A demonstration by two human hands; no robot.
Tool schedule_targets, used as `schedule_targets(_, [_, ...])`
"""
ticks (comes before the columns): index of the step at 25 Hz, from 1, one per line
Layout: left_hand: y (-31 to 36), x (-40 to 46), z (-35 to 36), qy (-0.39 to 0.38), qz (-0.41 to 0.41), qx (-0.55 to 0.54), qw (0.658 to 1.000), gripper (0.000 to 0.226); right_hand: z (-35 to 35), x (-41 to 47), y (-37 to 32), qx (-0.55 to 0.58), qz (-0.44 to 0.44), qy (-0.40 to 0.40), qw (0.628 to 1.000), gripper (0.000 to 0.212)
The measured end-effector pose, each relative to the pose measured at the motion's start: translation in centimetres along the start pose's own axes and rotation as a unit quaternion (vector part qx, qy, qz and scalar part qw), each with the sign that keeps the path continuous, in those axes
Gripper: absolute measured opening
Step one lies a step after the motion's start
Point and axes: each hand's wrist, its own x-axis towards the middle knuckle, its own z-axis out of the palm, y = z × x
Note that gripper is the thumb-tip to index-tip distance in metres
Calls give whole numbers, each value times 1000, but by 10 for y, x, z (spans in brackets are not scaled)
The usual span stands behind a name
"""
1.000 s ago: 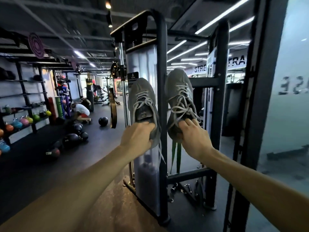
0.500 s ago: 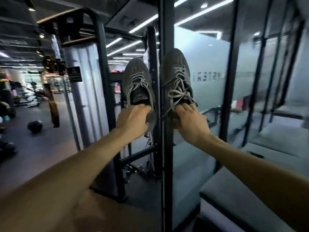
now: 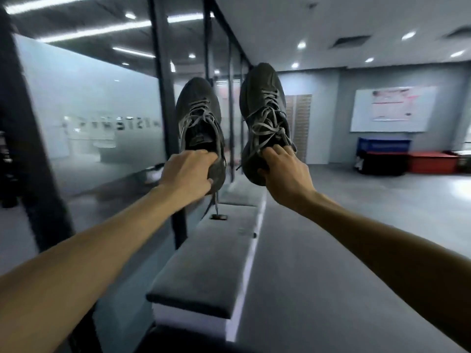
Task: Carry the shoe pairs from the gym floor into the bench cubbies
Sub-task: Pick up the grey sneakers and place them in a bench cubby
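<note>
Each hand holds one shoe by its heel, toes pointing up: left hand [image 3: 187,171] with fingers curled round the left shoe [image 3: 198,118], right hand [image 3: 285,171] round the right shoe [image 3: 265,108]; the table [image 3: 204,271] lies below and ahead

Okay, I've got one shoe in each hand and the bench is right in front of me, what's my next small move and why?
Probably step along the bench and crouch at its front. The left hand grips the left shoe and the right hand grips the right shoe, both held high, and no cubby opening shows from here.

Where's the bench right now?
In the head view the bench runs ahead, low centre, along the glass wall on its left, below both held shoes.
</note>
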Motion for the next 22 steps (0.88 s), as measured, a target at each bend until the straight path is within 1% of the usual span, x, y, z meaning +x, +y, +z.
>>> schedule_targets(2, [79,35,32,5,28,-18,999,23,-29,-19,86,-46,28,2,999,18])
schedule_targets(5, [196,83,72,13,63,-60,996,28,-71,-46,207,-105,63,-1,992,23])
schedule_targets(8, [287,127,100,9,85,-98,992,28,-105,-64,295,-130,98,-5,987,22])
schedule_targets(11, [372,172,125,7,122,-132,984,23,-130,-82,375,-146,135,5,980,17])
schedule_targets(15, [455,228,164,15,155,-160,975,21,-140,-93,467,-167,168,4,972,16])
schedule_targets(19, [512,290,220,24,159,-168,973,22,-130,-82,561,-188,178,16,966,13])
schedule_targets(22, [543,349,260,23,160,-191,968,23,-115,-58,629,-208,180,18,961,13])
